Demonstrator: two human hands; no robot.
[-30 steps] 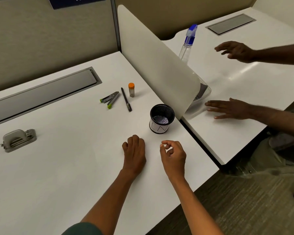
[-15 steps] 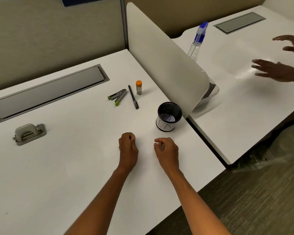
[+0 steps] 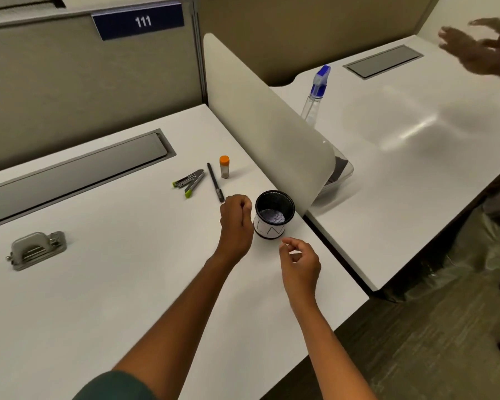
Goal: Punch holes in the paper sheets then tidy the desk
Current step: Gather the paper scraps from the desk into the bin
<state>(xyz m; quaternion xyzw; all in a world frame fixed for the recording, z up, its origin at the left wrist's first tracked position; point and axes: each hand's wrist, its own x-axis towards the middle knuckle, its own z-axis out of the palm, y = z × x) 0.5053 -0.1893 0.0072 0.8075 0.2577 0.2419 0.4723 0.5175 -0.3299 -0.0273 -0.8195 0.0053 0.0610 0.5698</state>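
A grey hole punch (image 3: 36, 249) sits at the left of the white desk (image 3: 113, 284). My left hand (image 3: 236, 223) is curled into a fist just left of a black mesh cup (image 3: 274, 210), close to its rim, with nothing visible in it. My right hand (image 3: 299, 264) hovers in front of the cup with loosely curled fingers, thumb and forefinger near each other, holding nothing. The cup has a white label and something pale and crumpled at its bottom. A stapler (image 3: 189, 181) with green tips, a dark pen (image 3: 215, 182) and an orange-capped vial (image 3: 224, 166) lie behind the cup.
A curved divider panel (image 3: 272, 125) separates this desk from the neighbouring one. Beyond it stand a spray bottle (image 3: 316, 90) and a clear tray (image 3: 341, 174). Another person's hands (image 3: 479, 44) move at the top right. A grey cable hatch (image 3: 75, 171) runs along the back.
Both hands have lifted off the desk and moved forward to the cup. My right hand has loosened from a fist. The other person's hands drew away to the upper right.
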